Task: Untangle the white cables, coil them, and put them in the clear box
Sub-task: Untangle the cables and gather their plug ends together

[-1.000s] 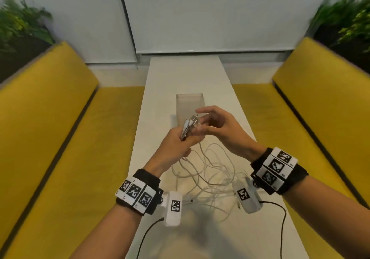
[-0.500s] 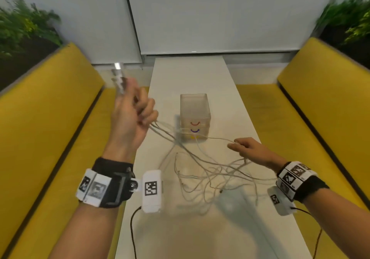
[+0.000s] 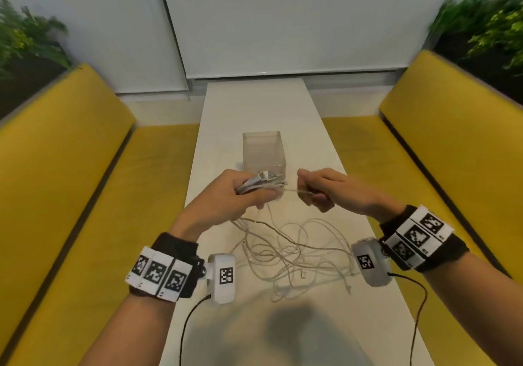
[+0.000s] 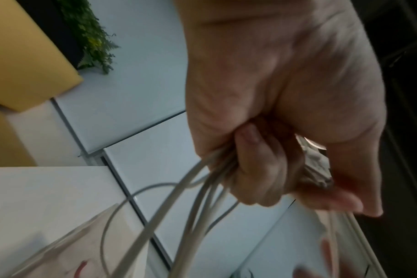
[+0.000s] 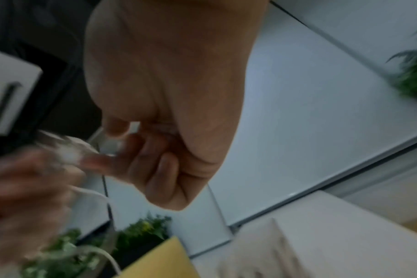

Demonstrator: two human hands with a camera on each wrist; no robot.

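Observation:
A loose tangle of white cables (image 3: pixel 294 255) lies on the white table (image 3: pixel 254 105) in front of me. My left hand (image 3: pixel 240 193) grips a bundle of cable ends with their plugs (image 3: pixel 261 180) held above the table; the left wrist view shows my fingers (image 4: pixel 257 169) curled round several strands (image 4: pixel 179 216). My right hand (image 3: pixel 317 188) is level with it, a little to the right, pinching one thin cable (image 3: pixel 294 190) that runs across to the left hand. In the right wrist view thumb and forefinger hold a small white plug (image 5: pixel 111 145). The clear box (image 3: pixel 264 150) stands just behind both hands.
Yellow benches (image 3: pixel 56 173) (image 3: pixel 452 144) run along both sides of the narrow table. Plants (image 3: pixel 25 37) stand behind each bench back. Black leads (image 3: pixel 195 314) hang from the wrist cameras over the near part of the table.
My left hand has come down from high on the left back to the middle with the plug bundle. My right hand has risen from the table and now pinches a cable beside it.

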